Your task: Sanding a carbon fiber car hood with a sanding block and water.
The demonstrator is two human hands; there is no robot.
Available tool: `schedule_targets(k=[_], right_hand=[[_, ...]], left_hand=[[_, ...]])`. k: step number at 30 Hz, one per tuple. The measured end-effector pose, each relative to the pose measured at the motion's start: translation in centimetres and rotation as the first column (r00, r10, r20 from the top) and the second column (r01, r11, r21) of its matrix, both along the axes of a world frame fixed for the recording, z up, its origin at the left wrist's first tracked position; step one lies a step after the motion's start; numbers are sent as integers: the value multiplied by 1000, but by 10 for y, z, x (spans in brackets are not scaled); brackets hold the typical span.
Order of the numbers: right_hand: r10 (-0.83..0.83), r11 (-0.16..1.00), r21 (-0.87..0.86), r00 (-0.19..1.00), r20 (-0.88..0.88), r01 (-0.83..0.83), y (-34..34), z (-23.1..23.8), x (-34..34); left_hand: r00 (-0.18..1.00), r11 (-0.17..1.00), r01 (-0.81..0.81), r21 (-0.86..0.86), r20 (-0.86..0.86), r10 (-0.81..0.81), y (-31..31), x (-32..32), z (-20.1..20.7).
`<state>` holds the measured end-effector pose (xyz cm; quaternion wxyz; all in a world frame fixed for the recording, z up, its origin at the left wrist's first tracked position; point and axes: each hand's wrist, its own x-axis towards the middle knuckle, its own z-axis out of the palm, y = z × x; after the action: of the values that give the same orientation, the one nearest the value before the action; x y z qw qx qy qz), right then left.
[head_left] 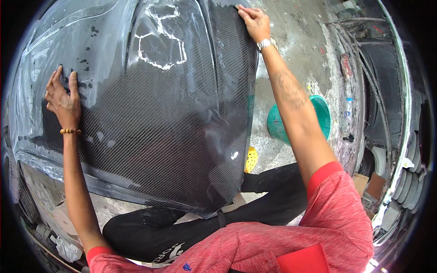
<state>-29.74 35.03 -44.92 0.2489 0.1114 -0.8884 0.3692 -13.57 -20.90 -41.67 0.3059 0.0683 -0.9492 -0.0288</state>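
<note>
A large woven carbon-fibre car hood [150, 118] lies in front of me. Its near part is dark and glossy, while whitish wet film smears the far left. My left hand [64, 98] rests on the left side of the hood with its fingers spread, holding nothing. At the far right edge, my right hand [256, 22] is closed, its fingertips pressed down at the hood's border. A small dark bit shows at those fingertips, too little of it to name. The underside of the right hand is hidden.
A green bucket [275, 123] stands on the stained concrete floor [291, 50] right of the hood, partly behind my right forearm. A yellow perforated shoe [251, 159] is by the hood's near right edge. Stacked dark parts [405, 186] line the far right. A white plastic bag [68, 249] lies lower left.
</note>
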Motion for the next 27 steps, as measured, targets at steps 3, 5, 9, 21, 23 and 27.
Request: schedule_targets(k=[3,5,9,21,23,27], right_hand=[[118,974,-200,992,49,-106,-41,-2,93],[42,996,-80,999,26,-39,-47,9,152],[58,987,-147,998,2,-58,-45,13,96],[28,1000,-2,999,-35,-28,-34,-4,126],[37,999,-4,997,-72,-38,-40,9,78],[-81,995,-54,992,100,87,32,-3,-65]], left_hand=[[999,998,-45,-40,20,46,-19,17,7],[998,998,-59,-33,30,60,-21,19,9],[998,996,-55,-75,29,58,-19,13,12],[998,993,-68,-93,6,69,-16,12,7],[997,993,-76,-86,26,79,-16,10,13],[999,1000,-21,3,-24,21,22,-27,-10]])
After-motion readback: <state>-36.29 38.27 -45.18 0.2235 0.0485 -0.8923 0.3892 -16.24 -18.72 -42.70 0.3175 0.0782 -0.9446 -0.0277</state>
